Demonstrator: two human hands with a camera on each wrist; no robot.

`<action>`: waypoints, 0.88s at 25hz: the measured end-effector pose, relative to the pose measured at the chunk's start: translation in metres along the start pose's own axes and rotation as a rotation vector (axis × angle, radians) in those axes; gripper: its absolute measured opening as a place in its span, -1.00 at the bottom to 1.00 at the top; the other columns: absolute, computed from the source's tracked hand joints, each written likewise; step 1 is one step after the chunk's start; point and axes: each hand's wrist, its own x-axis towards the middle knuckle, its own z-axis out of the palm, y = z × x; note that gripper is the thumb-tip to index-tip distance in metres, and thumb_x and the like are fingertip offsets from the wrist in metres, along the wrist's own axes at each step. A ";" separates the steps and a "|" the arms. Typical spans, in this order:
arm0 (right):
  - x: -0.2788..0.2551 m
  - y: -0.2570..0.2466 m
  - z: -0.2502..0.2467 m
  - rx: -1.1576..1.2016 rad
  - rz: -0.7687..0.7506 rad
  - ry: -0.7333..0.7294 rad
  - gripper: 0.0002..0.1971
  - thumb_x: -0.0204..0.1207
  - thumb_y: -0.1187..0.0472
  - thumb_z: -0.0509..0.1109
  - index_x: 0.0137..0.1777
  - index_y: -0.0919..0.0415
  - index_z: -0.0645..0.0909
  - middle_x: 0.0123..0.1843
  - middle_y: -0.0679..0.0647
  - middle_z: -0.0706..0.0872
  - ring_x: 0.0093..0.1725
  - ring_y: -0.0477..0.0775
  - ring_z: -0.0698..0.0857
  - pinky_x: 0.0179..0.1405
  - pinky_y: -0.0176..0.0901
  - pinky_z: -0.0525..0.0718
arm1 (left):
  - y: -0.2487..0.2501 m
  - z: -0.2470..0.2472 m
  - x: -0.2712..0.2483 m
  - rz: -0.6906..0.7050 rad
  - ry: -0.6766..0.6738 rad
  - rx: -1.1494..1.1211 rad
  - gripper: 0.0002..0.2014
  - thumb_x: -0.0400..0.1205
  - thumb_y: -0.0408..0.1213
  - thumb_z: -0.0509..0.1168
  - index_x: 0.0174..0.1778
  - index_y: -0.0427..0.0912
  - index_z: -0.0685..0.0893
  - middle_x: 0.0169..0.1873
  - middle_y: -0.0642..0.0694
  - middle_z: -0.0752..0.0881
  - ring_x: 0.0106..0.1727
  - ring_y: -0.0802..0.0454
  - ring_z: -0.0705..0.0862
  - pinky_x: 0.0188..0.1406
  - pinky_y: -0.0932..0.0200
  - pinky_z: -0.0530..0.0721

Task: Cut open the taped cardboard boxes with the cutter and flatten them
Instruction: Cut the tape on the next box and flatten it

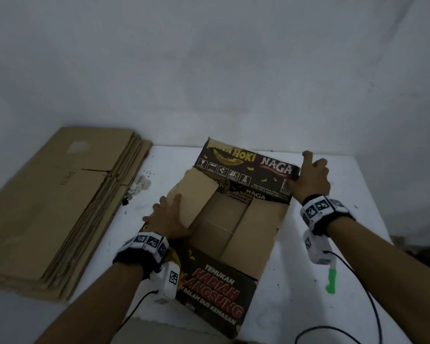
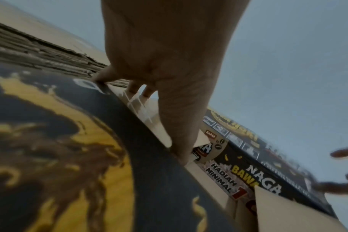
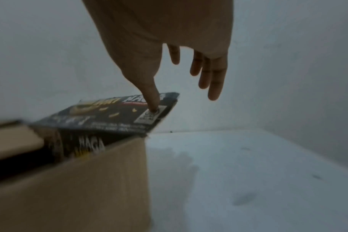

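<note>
Both grips (image 1: 170, 217) on box (image 1: 243, 234) flaps (opened)

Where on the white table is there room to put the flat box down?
Bare white table lies right of the open printed cardboard box, around the green cutter and black cable. The left is crowded by the stack of flattened brown cardboard.

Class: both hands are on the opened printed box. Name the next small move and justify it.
Probably press the far flap outward with the right hand while the left hand steadies the side flap. The box stands open; the green cutter lies unused.
</note>
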 end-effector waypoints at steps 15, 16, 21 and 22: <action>-0.099 -0.044 0.056 -0.537 -0.818 -0.833 -0.38 0.65 -0.37 0.01 0.55 -0.08 0.46 0.47 0.12 0.54 0.54 0.21 0.33 0.57 0.49 0.07 | -0.095 -0.043 0.010 -0.174 0.091 -1.435 -0.61 0.77 0.09 0.15 0.29 -0.11 0.65 0.08 -0.22 0.76 0.09 -0.19 0.73 0.11 -0.23 0.73; -0.101 -0.043 0.053 -0.516 -0.835 -0.787 -0.38 0.62 -0.39 0.04 0.50 -0.06 0.51 0.37 0.12 0.55 0.46 0.20 0.37 0.56 0.44 0.11 | -0.099 -0.033 0.012 -0.197 0.090 -1.400 -0.60 0.77 0.05 0.21 0.39 -0.11 0.60 0.15 -0.24 0.74 0.11 -0.20 0.74 0.08 -0.22 0.75; -0.100 -0.039 0.020 -0.205 -0.990 -0.356 -0.43 0.46 -0.46 0.22 -0.15 0.05 0.70 -0.20 -0.01 0.45 -0.04 0.04 0.33 0.37 0.06 0.28 | -0.121 0.009 0.037 -0.160 0.328 -1.034 -0.35 0.61 -0.14 0.49 0.58 0.01 0.35 0.33 -0.21 0.63 0.24 -0.27 0.68 0.13 -0.25 0.72; -0.100 -0.035 0.011 -0.146 -1.010 -0.274 -0.45 0.45 -0.44 0.28 -0.24 0.07 0.67 -0.25 -0.01 0.44 -0.08 0.05 0.34 0.30 -0.02 0.30 | -0.125 0.011 0.042 -0.099 0.383 -0.864 -0.37 0.58 -0.16 0.51 0.54 -0.01 0.41 0.34 -0.24 0.63 0.29 -0.29 0.66 0.20 -0.29 0.69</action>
